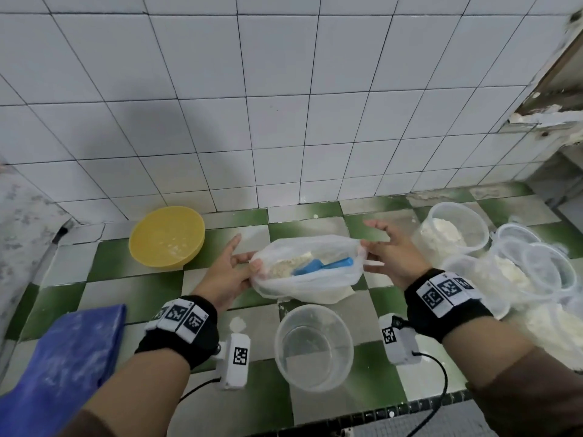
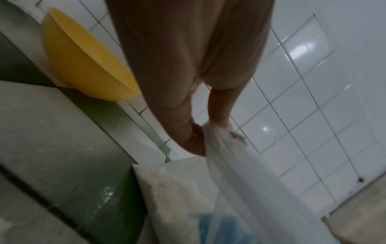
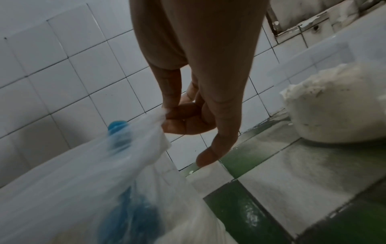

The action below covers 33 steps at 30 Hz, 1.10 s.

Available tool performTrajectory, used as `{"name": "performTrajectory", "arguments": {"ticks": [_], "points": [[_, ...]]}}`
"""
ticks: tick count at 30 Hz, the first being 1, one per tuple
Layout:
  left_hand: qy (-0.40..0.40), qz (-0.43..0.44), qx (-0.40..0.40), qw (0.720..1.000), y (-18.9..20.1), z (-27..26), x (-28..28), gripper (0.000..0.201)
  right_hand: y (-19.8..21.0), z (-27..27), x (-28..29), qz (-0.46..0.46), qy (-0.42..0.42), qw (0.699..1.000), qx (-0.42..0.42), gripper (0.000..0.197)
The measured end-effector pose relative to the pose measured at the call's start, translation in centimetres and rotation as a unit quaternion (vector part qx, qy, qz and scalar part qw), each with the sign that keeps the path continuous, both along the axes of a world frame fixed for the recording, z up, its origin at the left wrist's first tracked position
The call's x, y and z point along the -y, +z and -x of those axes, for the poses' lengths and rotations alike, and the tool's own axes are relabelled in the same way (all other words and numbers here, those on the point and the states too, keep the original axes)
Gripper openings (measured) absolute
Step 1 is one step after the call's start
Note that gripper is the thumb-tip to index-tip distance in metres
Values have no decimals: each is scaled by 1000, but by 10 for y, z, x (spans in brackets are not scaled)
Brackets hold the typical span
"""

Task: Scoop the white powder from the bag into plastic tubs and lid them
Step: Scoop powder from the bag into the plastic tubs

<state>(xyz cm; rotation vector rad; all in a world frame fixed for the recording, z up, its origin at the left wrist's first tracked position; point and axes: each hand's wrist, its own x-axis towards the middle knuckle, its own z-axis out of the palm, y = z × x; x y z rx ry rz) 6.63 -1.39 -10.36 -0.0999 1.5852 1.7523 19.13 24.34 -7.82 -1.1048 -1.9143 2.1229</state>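
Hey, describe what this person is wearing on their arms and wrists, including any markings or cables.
Both hands, left hand and right hand, are bare. Each wrist wears a black band carrying white tiles printed with black square codes. A white box with its own code sits under each wrist, with a black cable trailing from it. Brown sleeves cover the forearms.

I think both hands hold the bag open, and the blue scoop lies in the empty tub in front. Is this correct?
Not quite. The blue scoop lies inside the bag, which the left hand and right hand hold open; the empty tub holds no scoop. The head view shows this.
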Motion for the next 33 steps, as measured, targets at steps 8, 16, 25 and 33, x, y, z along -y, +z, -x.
{"name": "performTrajectory", "arguments": {"ticks": [8, 16, 25, 33], "points": [[-43, 86, -126, 987, 9, 4, 8, 72, 4, 4, 4, -105, 19, 994, -11, 26], [-305, 180, -374, 857, 28, 10, 1, 28, 28, -7, 22, -213, 227, 950, -4, 23], [-308, 195, -216, 906, 9, 24, -35, 37, -9, 15, 25, -214, 175, 949, 149, 25], [-83, -44, 66, 993, 6, 35, -24, 39, -7, 22, 6, 196, -52, 979, 7, 43]]}}
